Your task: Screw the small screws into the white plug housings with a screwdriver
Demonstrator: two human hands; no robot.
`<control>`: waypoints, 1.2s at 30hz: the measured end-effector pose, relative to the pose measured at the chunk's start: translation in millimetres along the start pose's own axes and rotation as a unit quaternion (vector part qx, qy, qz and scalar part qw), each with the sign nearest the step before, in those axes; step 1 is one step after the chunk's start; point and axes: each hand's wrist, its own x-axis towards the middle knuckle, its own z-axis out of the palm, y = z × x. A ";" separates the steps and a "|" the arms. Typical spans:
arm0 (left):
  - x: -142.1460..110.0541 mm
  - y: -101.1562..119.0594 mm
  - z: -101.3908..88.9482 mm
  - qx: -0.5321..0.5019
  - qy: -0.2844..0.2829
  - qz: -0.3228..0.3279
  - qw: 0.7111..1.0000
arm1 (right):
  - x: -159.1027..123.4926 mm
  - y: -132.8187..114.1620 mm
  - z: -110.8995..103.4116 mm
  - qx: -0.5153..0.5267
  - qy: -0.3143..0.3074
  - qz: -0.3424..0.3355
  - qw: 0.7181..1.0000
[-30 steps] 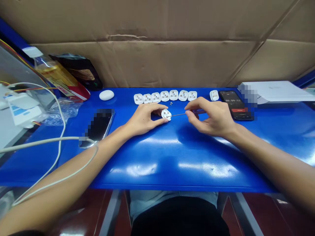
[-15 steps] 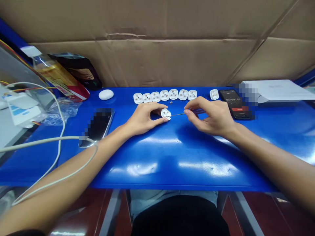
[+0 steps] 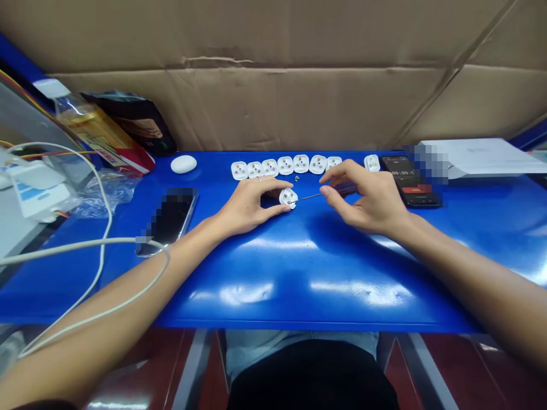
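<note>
Between thumb and forefinger, my left hand [image 3: 252, 206] grips a small white plug housing [image 3: 288, 197] with metal parts inside it. My right hand [image 3: 365, 196] is closed round the handle of a screwdriver [image 3: 308, 197]. The thin shaft points left, and its tip meets the lower part of the plug housing. Just beyond the held piece lie a few tiny screws [image 3: 296, 179]. A row of several similar white plug housings [image 3: 301, 164] stands along the back of the blue table [image 3: 273, 273], the rightmost partly behind my right fingers.
Another white plug piece [image 3: 371, 163] sits beside a phone showing a timer [image 3: 410, 185]. A white box [image 3: 478, 156] lies at the right. On the left are a second phone [image 3: 171, 216], a white oval case [image 3: 183, 164], a bottle [image 3: 102, 136] and a looping white cable [image 3: 105, 250] across my left forearm.
The screwdriver handle has turned and tilted slightly in my right hand, while its tip stays at the plug housing. My left hand keeps its grip almost unmoved.
</note>
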 end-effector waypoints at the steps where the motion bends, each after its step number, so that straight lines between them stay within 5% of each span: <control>1: 0.0 -0.1 -0.1 0.001 0.000 0.001 1.000 | -0.1 0.4 0.2 -0.007 0.002 0.003 1.000; 15: 0.4 1.4 -0.7 -0.003 -0.004 -0.015 1.000 | -1.6 -1.9 -2.1 -0.072 -0.009 -0.003 0.997; 36: 0.5 3.7 -0.3 -0.002 0.001 -0.025 1.000 | 3.4 -5.6 -8.4 -0.015 -0.045 -0.007 0.999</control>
